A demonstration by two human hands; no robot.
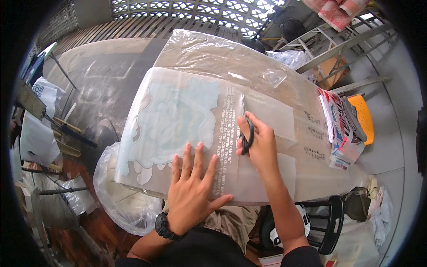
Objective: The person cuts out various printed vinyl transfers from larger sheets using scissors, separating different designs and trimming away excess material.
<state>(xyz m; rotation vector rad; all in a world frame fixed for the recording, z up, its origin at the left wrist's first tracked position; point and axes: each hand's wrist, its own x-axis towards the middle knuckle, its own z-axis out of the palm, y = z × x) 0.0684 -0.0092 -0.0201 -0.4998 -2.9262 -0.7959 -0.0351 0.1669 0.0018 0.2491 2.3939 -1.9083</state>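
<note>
A large translucent sheet (187, 82) lies on the plastic-covered table, with a pale blue wavy-edged design (173, 120) on its left half and mirrored white lettering near its middle. My left hand (190, 193) rests flat on the sheet's near edge, fingers spread, a black watch (164, 228) on its wrist. In my right hand (260, 140) is a pair of scissors (248, 133) with black handles. Its blades look closed and point away from me, over the sheet just right of the lettering. Whether the blades touch the sheet I cannot tell.
Clear plastic film (213, 53) covers the tabletop (307, 178). Stacked newspapers (340, 129) lie at its right end beside a yellow-orange chair (361, 118). A black chair (331, 222) stands close on my right. Left of the table hangs a clear plastic bag (129, 209); a metal ladder (342, 46) leans far right.
</note>
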